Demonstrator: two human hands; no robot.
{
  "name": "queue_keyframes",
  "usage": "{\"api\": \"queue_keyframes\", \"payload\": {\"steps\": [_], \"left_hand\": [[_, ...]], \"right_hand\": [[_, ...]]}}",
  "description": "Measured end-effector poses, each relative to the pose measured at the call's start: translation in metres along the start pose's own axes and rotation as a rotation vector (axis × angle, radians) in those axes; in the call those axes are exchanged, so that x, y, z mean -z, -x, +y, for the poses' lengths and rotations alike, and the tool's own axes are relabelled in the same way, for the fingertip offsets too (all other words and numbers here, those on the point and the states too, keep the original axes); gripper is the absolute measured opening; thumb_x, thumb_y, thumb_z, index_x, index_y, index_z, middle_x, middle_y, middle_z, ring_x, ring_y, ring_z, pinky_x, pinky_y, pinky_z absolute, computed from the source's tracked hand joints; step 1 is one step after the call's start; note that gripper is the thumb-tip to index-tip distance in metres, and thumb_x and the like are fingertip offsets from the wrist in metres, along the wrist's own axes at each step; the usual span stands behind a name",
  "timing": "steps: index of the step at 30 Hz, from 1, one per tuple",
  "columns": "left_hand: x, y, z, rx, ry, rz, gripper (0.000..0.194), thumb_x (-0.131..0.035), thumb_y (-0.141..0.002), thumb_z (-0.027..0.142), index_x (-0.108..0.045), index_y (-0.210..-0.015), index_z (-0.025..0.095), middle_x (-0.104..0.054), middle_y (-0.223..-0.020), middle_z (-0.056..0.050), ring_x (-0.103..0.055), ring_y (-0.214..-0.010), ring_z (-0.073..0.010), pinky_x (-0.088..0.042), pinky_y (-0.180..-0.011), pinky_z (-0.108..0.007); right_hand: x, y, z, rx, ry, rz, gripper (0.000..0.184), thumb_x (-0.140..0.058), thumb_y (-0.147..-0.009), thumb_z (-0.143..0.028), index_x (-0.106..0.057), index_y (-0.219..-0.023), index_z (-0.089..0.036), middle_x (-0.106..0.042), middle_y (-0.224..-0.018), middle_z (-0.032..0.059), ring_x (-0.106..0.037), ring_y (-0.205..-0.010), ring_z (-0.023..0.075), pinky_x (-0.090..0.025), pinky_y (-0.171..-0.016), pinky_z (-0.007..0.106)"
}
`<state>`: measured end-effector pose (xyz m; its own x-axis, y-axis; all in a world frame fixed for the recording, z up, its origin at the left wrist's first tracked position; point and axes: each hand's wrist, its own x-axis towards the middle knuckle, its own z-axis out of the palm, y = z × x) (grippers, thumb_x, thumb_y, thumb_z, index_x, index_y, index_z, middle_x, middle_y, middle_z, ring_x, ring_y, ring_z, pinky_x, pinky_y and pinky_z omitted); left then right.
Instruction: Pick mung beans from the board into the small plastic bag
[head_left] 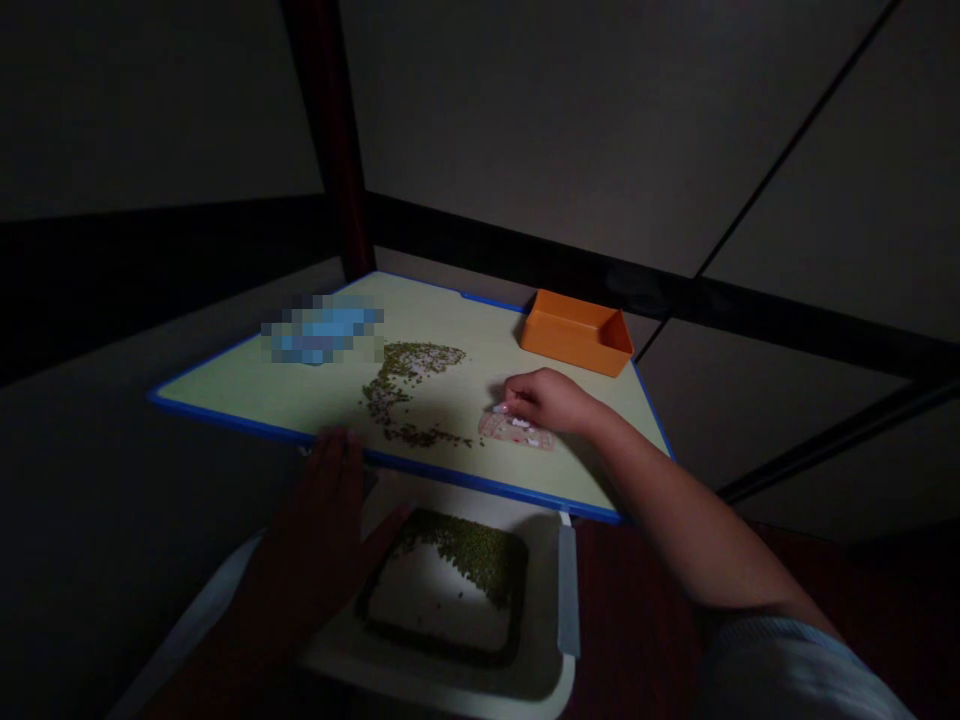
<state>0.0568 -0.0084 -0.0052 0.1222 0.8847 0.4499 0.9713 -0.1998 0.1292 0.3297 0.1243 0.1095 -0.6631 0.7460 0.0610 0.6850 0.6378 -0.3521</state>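
Near the board's [247, 385] right front edge, a small packet [516, 430], seemingly light, soft and best pinched at its rim, is pressed by the curled right hand [547, 400], while the left hand [322, 540] lies flat, fingers apart, against the tray [540, 680].

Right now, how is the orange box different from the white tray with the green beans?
The orange box sits on the board, far side, and looks empty; the white tray sits below the board's near edge and holds green beans. The box is smaller, the tray wider. Both are open-topped.
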Motion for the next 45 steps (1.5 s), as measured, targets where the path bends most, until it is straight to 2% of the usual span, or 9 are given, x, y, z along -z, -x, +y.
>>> {"api": "queue_keyframes", "payload": {"steps": [10, 15, 20, 24, 31, 38, 42, 45], "left_hand": [[0.001, 0.000, 0.000, -0.017, -0.006, 0.009, 0.091, -0.034, -0.087, 0.065, -0.028, -0.143, -0.007, -0.033, -0.150, -0.034, -0.023, -0.146, -0.0400, -0.033, -0.112, -0.056], [-0.001, 0.000, -0.001, -0.018, -0.002, 0.016, 0.091, -0.037, -0.086, 0.064, -0.023, -0.145, -0.004, -0.032, -0.151, -0.033, -0.022, -0.146, -0.0404, -0.034, -0.111, -0.058], [-0.001, -0.001, -0.001, -0.006, 0.042, 0.034, 0.090, -0.040, -0.085, 0.064, -0.022, -0.148, 0.002, -0.032, -0.153, -0.029, -0.025, -0.145, -0.0401, -0.036, -0.109, -0.060], [0.002, -0.001, 0.000, -0.011, 0.041, 0.036, 0.092, -0.038, -0.084, 0.066, -0.029, -0.144, -0.002, -0.034, -0.151, -0.031, -0.027, -0.144, -0.0417, -0.037, -0.108, -0.061], [-0.002, 0.001, -0.002, -0.023, 0.007, 0.027, 0.091, -0.035, -0.086, 0.065, -0.028, -0.143, -0.006, -0.031, -0.152, -0.033, -0.023, -0.146, -0.0406, -0.035, -0.110, -0.059], [-0.002, 0.002, -0.002, -0.039, 0.004, 0.053, 0.094, -0.035, -0.085, 0.067, -0.027, -0.144, -0.005, -0.032, -0.151, -0.034, -0.024, -0.145, -0.0413, -0.035, -0.110, -0.059], [-0.001, 0.002, -0.001, -0.034, 0.015, 0.059, 0.094, -0.035, -0.085, 0.068, -0.024, -0.147, -0.002, -0.032, -0.152, -0.032, -0.024, -0.145, -0.0408, -0.036, -0.109, -0.060], [0.000, 0.001, 0.000, -0.020, 0.016, 0.046, 0.093, -0.036, -0.085, 0.068, -0.022, -0.147, 0.000, -0.031, -0.153, -0.031, -0.024, -0.145, -0.0404, -0.036, -0.109, -0.060]], "right_hand": [[-0.004, 0.001, 0.003, 0.130, -0.116, -0.155, 0.021, -0.056, -0.087, -0.025, -0.054, -0.068, -0.016, -0.046, -0.060, -0.0046, -0.038, -0.059, 0.0081, -0.025, -0.059, 0.024], [-0.006, 0.001, -0.001, 0.109, -0.150, -0.193, 0.024, -0.059, -0.085, -0.024, -0.052, -0.065, -0.015, -0.046, -0.058, -0.0050, -0.038, -0.056, 0.0072, -0.025, -0.058, 0.024], [-0.010, 0.001, -0.005, 0.097, -0.287, -0.270, 0.023, -0.062, -0.084, -0.024, -0.051, -0.066, -0.015, -0.047, -0.057, -0.0055, -0.040, -0.053, 0.0065, -0.028, -0.056, 0.023], [-0.011, 0.001, -0.001, 0.093, -0.436, -0.330, 0.022, -0.061, -0.084, -0.025, -0.051, -0.067, -0.016, -0.047, -0.056, -0.0061, -0.040, -0.053, 0.0066, -0.029, -0.055, 0.022], [-0.010, -0.001, 0.000, 0.095, -0.320, -0.223, 0.024, -0.059, -0.085, -0.021, -0.050, -0.063, -0.016, -0.042, -0.053, -0.0077, -0.034, -0.053, 0.0064, -0.025, -0.057, 0.023], [-0.020, 0.000, -0.007, 0.119, -0.410, -0.249, 0.024, -0.061, -0.085, -0.028, -0.050, -0.067, -0.016, -0.047, -0.056, -0.0063, -0.039, -0.053, 0.0067, -0.026, -0.056, 0.023], [-0.015, 0.001, -0.006, 0.113, -0.413, -0.229, 0.025, -0.060, -0.085, -0.028, -0.050, -0.065, -0.016, -0.046, -0.053, -0.0063, -0.038, -0.051, 0.0070, -0.026, -0.055, 0.023], [-0.010, 0.001, -0.004, 0.066, -0.372, -0.214, 0.023, -0.057, -0.086, -0.025, -0.050, -0.065, -0.016, -0.051, -0.053, -0.0046, -0.042, -0.051, 0.0076, -0.027, -0.056, 0.023]]}}
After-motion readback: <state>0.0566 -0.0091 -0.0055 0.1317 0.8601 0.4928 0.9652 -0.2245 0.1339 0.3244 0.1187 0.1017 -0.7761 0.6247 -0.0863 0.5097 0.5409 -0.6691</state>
